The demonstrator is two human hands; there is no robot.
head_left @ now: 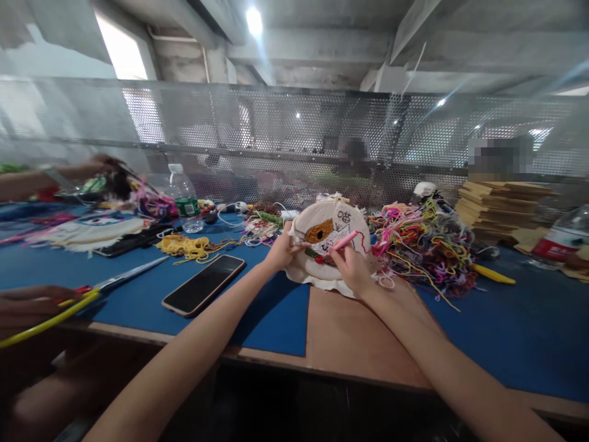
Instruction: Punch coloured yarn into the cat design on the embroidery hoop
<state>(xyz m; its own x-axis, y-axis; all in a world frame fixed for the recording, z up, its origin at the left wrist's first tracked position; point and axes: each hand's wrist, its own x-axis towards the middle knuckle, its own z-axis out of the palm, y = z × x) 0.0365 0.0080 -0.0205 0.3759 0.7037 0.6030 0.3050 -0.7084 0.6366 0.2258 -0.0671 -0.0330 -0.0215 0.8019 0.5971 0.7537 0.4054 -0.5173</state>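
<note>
My left hand (281,248) grips the left rim of a round embroidery hoop (343,215), which is tilted up toward me above the table. White cloth stretched in it carries a cat picture with an orange-brown patch, some red and green stitching and a drawn character. My right hand (352,268) is closed around a pink punch needle pen (345,239), its tip at the cloth near the cat's face. Red yarn (361,238) trails from the pen's upper end. Loose cloth hangs in folds below the hoop.
A tangled heap of coloured yarn (421,245) lies right of the hoop, near stacked brown paper (501,209). Left are a phone (205,285), yellow yarn (186,247) and a bottle (184,199). Another person's hand (34,304) holds scissors (124,276); another arm (46,182) reaches over yarn.
</note>
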